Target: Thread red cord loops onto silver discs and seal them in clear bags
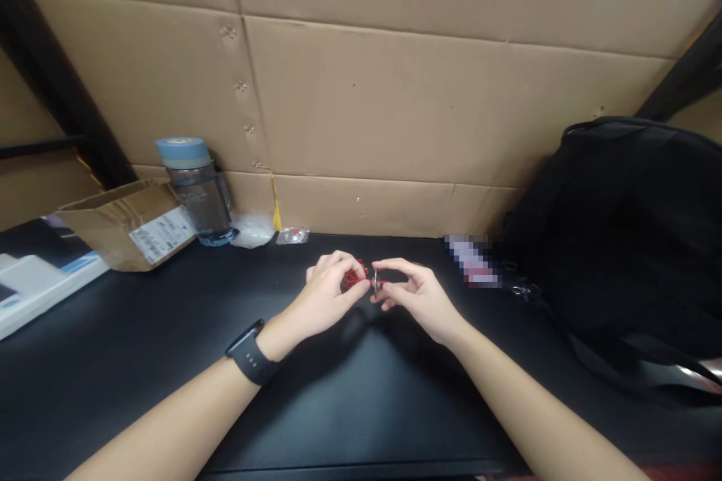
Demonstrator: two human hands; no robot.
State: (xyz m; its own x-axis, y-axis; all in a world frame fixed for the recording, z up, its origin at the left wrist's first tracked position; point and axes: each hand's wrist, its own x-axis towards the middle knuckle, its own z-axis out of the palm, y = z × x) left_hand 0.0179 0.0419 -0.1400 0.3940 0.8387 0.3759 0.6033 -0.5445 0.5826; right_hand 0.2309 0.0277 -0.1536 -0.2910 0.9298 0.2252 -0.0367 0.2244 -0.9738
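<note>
Head view: black table, with a cardboard wall behind it. Right of the hands a black backpack rests on the table; far left sit a cardboard box and a water bottle. Mid-table, the left hand pinches a red tangled piece, fingers closed. The right hand grips a small metal ring touching it.

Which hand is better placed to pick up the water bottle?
Left. The left hand is on the water bottle's side of the table; the right hand would have to cross over.
</note>
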